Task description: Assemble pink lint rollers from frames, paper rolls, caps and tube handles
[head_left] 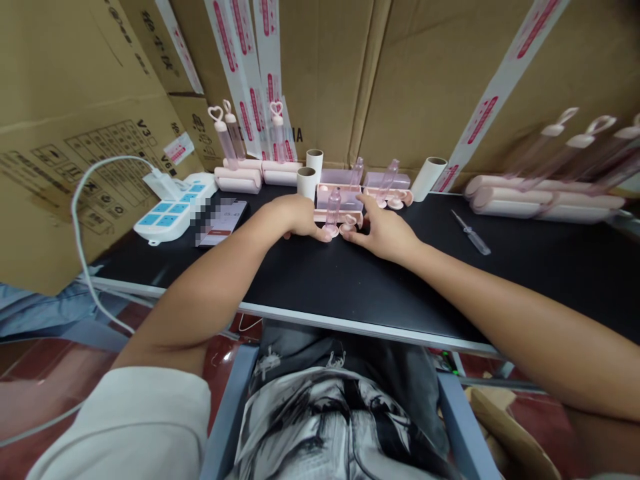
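Both my hands reach to the middle of a black table [350, 280]. My left hand [296, 217] is curled, its fingertips resting by a pink lint roller [334, 207] that lies handle-forward on the table. My right hand [383, 232] has its fingers together, pinching at the roller's heart-shaped handle end [347, 225]. What exactly each hand grips is partly hidden. Behind them lie two more pink rollers [387, 183] and two cardboard tubes [306, 181].
A white power strip [173, 210] with a cable and a phone [223, 221] sit at the left. A screwdriver [471, 233] lies to the right. Finished rollers [545, 200] line the back right, others [240, 175] the back left. Cardboard boxes [425, 80] wall the rear.
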Demonstrator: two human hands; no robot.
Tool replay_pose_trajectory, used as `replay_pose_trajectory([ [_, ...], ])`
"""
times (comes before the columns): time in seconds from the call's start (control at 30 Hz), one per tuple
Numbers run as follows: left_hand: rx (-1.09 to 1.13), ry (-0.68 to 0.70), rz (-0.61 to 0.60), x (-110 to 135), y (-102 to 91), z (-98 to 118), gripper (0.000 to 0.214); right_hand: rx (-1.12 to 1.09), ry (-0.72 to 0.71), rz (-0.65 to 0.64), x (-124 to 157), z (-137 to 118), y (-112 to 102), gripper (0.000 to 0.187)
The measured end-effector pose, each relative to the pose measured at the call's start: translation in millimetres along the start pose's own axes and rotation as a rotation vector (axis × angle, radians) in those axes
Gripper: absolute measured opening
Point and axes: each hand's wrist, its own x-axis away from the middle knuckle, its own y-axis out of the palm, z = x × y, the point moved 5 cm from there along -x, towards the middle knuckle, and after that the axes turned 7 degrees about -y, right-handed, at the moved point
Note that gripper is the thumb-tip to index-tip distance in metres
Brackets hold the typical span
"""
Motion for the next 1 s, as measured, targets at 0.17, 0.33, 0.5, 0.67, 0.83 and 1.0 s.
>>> replay_pose_trajectory([
  [0.17, -0.075, -0.047, 0.113, 4.9, -0.7, 10.2, 0.103, 0.003, -0.005, 0.004, -0.1, 2.0, 0.9, 0.091],
  [0.33, -0.069, -0.056, 0.124, 0.8, -0.4, 8.8, 0.102, 0.01, -0.013, -0.002, -0.1, 2.5, 1.4, 0.09],
  [0.5, -0.026, -0.07, 0.111, -2.8, -0.5, 4.9, 0.093, 0.004, -0.023, 0.001, 0.0, 1.0, 1.0, 0.084],
  [0.67, -0.041, -0.051, 0.093, -6.3, 0.4, 2.7, 0.091, 0.0, 0.002, 0.071, 1.0, 2.9, 0.4, 0.091],
  [0.83, -0.063, -0.04, 0.056, -4.9, 1.0, 1.7, 0.086, -0.033, -0.023, 0.077, 0.1, 3.9, 0.9, 0.099],
  [1.0, -0.086, -0.025, 0.041, -1.6, 1.1, 5.4, 0.08, -0.038, -0.026, 0.033, -0.6, 2.3, 1.3, 0.098],
])
